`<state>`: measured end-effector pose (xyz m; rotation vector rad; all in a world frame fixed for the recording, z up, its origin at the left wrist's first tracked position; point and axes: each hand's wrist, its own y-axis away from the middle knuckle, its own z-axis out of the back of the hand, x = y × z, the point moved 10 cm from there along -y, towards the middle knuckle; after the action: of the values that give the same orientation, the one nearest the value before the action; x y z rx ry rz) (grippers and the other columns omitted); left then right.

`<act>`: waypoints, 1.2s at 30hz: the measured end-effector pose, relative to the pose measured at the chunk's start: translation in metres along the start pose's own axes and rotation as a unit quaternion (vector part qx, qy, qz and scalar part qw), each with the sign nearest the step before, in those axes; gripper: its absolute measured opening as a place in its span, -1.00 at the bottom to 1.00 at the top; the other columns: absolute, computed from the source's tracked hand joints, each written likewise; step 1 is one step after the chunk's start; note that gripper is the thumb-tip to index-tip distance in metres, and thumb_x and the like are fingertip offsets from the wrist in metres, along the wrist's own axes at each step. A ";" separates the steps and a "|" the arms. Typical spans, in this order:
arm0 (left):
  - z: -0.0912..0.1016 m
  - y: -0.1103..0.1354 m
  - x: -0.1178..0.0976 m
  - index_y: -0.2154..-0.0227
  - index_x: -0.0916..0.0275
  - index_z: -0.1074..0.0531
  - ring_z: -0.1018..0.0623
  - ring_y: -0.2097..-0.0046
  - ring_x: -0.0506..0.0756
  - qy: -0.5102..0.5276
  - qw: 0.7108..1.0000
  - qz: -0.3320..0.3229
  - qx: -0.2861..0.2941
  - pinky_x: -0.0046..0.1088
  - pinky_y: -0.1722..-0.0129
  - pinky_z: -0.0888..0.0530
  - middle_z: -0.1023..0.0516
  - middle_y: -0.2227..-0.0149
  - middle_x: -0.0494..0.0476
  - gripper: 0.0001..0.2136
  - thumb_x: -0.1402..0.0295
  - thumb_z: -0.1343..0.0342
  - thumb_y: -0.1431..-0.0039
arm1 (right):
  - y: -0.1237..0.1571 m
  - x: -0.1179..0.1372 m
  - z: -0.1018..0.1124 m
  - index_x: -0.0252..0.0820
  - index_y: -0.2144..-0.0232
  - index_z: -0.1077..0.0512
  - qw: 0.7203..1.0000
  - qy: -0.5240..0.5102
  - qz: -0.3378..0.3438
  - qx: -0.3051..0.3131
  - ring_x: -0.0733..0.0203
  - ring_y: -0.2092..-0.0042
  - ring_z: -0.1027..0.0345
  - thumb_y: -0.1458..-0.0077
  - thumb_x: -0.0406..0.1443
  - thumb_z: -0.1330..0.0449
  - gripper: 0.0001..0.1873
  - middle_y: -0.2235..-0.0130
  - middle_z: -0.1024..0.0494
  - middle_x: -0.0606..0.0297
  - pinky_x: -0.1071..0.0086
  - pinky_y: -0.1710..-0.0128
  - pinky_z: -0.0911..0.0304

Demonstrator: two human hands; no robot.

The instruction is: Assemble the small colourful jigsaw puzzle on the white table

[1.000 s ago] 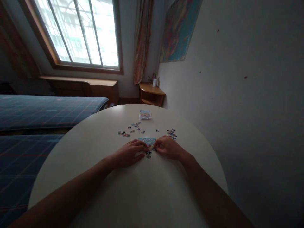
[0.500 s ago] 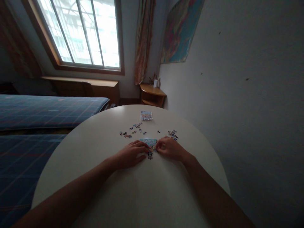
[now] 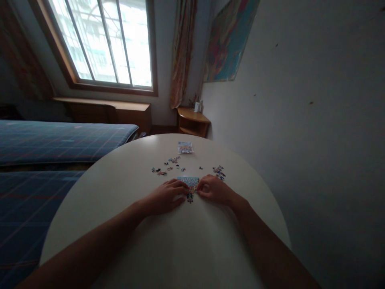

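Note:
A small, partly joined jigsaw puzzle lies on the round white table. My left hand lies flat beside its left edge, fingers stretched out and touching the puzzle. On the puzzle's right edge rests my right hand, fingers curled in a pinch; what they hold is too small to make out. Loose puzzle pieces are scattered beyond the puzzle, with another small heap at the right. A small picture card or bag sits near the table's far edge.
A blue checked bed runs along the left of the table. A wooden corner shelf stands behind it under a curtain and window. The wall is close on the right.
Both hands stay at the puzzle with only slight finger movement. The camera has shifted a little.

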<state>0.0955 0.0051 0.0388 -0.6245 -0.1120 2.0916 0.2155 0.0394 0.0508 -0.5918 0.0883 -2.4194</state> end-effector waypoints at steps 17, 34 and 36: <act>0.000 -0.001 -0.001 -0.03 0.08 -0.41 -0.41 -0.10 0.15 0.008 1.000 -0.005 -0.003 -0.20 -0.15 -0.36 -0.47 -0.06 0.11 -0.73 0.39 -0.07 -0.29 | 0.001 -0.002 -0.001 -0.19 0.41 -0.58 1.000 -0.005 0.010 0.010 0.20 0.26 -0.40 -0.04 -0.35 -0.28 -0.94 0.36 -0.59 0.24 0.38 0.18 -0.22; 0.001 -0.001 0.001 -0.04 0.05 -0.42 -0.42 -0.11 0.13 0.017 1.000 -0.005 -0.007 -0.21 -0.17 -0.35 -0.46 -0.08 0.09 -0.73 0.37 -0.06 -0.30 | 0.053 -0.154 0.072 -0.22 0.13 -0.57 0.921 0.071 -0.300 -0.239 0.20 0.23 -0.47 -0.14 -0.43 -0.06 -0.66 0.10 -0.61 0.10 0.33 0.07 -0.33; 0.000 -0.001 0.000 -0.04 0.05 -0.42 -0.42 -0.12 0.13 0.017 1.000 -0.004 -0.004 -0.21 -0.17 -0.35 -0.46 -0.08 0.09 -0.73 0.37 -0.05 -0.31 | 0.049 -0.154 0.068 -0.21 0.07 -0.56 0.925 0.095 -0.285 -0.233 0.17 0.13 -0.45 -0.16 -0.43 -0.04 -0.63 0.06 -0.58 0.09 0.29 -0.03 -0.30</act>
<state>0.0958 0.0059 0.0392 -0.6640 -0.1035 2.0728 0.3803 0.0983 0.0410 -0.6538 0.6732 -3.0468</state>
